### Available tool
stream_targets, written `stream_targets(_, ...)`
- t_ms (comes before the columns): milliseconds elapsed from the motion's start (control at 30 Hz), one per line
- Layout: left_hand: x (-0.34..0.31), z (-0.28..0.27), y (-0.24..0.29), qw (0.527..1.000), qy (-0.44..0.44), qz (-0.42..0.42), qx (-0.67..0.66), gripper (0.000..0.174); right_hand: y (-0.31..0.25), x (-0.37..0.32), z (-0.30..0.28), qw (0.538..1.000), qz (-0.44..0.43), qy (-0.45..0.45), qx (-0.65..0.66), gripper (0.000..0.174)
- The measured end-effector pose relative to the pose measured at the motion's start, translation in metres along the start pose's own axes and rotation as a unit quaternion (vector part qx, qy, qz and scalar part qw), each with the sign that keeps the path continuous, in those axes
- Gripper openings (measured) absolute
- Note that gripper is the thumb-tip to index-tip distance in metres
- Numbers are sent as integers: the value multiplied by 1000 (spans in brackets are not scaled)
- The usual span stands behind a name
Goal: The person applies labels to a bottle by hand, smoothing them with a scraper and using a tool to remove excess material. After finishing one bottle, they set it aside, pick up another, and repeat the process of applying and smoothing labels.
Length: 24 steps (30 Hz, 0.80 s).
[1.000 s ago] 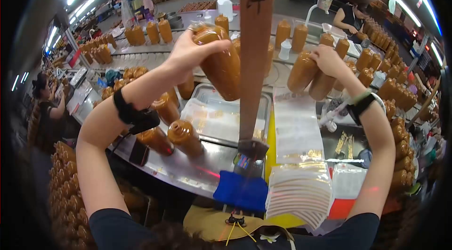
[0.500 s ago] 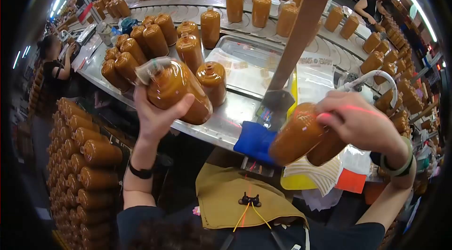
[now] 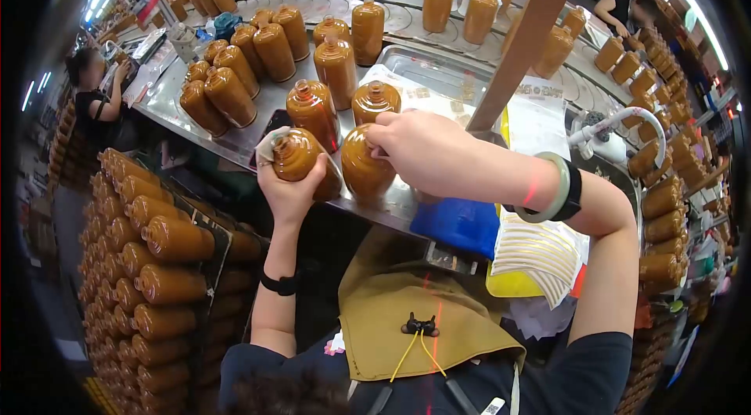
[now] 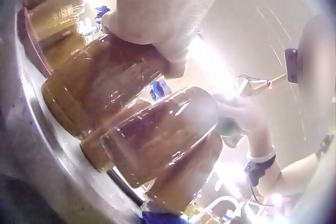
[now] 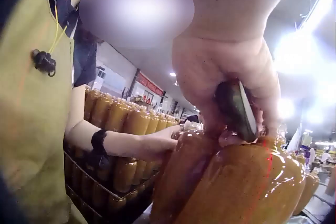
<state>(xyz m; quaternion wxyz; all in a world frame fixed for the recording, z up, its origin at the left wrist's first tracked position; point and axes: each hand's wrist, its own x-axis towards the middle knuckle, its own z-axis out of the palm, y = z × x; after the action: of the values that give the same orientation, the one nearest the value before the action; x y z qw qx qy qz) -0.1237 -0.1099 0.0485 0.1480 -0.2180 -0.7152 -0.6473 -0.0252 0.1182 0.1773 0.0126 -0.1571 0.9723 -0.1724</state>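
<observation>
Brown glossy bottles stand in a cluster on the metal table (image 3: 188, 106). Near the front edge, my left hand (image 3: 286, 192) grips a bottle (image 3: 296, 155) round its shoulder, with a whitish cloth (image 3: 268, 146) at the fingers. My right hand (image 3: 426, 150) reaches across and holds the top of another bottle (image 3: 368, 166) just beside it; its fingertips are curled at the neck. In the left wrist view this bottle (image 4: 160, 134) is tilted, with one more bottle (image 4: 186, 174) close under the hand. A dark oval object (image 5: 235, 109) shows under my right palm in the right wrist view.
Stacked bottles (image 3: 168, 286) fill the lower left. A wooden post (image 3: 532, 32) rises right of a metal tray (image 3: 430, 71). A blue item (image 3: 456, 227), fanned white strips (image 3: 540, 255) and a white faucet (image 3: 626, 118) are on the right. Another person (image 3: 98, 98) is at left.
The right hand has moved left with its bottles, from over the blue item to beside the left hand. The left hand's bottle has shifted slightly right and stands more upright.
</observation>
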Motion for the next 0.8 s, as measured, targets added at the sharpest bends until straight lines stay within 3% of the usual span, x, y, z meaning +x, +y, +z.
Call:
stream_targets(67,2,-8,0,998,32,36,33,62,-3,13,6,999,-3,20,-30,12)
stream_targets(100,3,-11,2,1000,26,5,17,62,-4,20,7,999,-3,12,-34,13)
stream_targets(200,7,-13,-12,998,32,22,50,63,-2,39,16,999,17,-2,-48,15)
stream_targets(233,7,-13,-12,996,47,40,61,63,-5,42,21,999,16,34,-35,18)
stream_targets(367,8,-21,4,985,69,79,139,63,-14,51,25,998,48,9,-50,21)
stream_targets(533,3,-33,14,994,76,45,66,72,-23,67,26,997,74,-2,-29,23)
stream_targets(600,0,-39,15,990,55,75,108,74,-29,73,31,993,79,-14,-83,24)
stream_targets(633,-5,-45,6,996,43,25,71,74,-31,75,35,995,74,-4,-64,25)
stream_targets(700,-7,-49,6,988,38,68,130,74,-29,76,46,997,63,21,-37,28)
stream_targets(800,-11,-50,-9,991,56,73,101,74,-24,73,47,996,35,74,27,33)
